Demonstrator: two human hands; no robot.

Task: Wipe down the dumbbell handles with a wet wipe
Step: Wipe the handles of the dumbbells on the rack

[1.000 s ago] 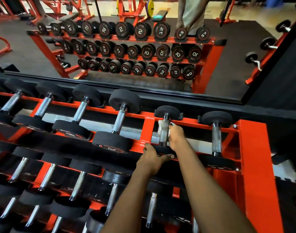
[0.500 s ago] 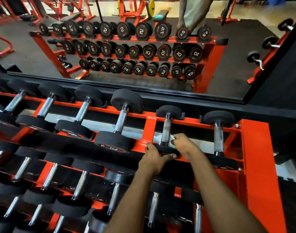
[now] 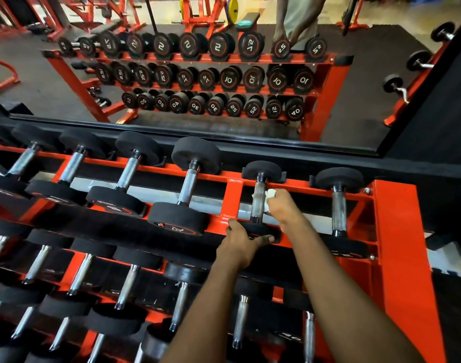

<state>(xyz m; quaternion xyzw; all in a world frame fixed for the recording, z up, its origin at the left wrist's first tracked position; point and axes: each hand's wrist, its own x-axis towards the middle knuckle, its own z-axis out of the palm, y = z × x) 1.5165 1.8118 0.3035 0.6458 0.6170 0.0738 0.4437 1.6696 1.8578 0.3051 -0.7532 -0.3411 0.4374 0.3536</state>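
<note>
Wet wipe against dumbbell handle

— Knurled metal on the dumbbell handle: dull silver, rough crosshatch, hardly any shine.
— Agreed. Thin white cloth-like sheet for the wet wipe: crumpled, soft, matt.
— Black rubber on the dumbbell head. Matt, finely grained, almost felt-like.
— And glossy orange-red paint over the metal rack, smooth, catching the light.
— Brighter chrome on the lower-row handles; smoother-looking, with sharp highlights.
— Behind, smooth glass of the mirror, edged in matt black.
— Glossier black faces on the reflected dumbbells, ringed in red.
</note>
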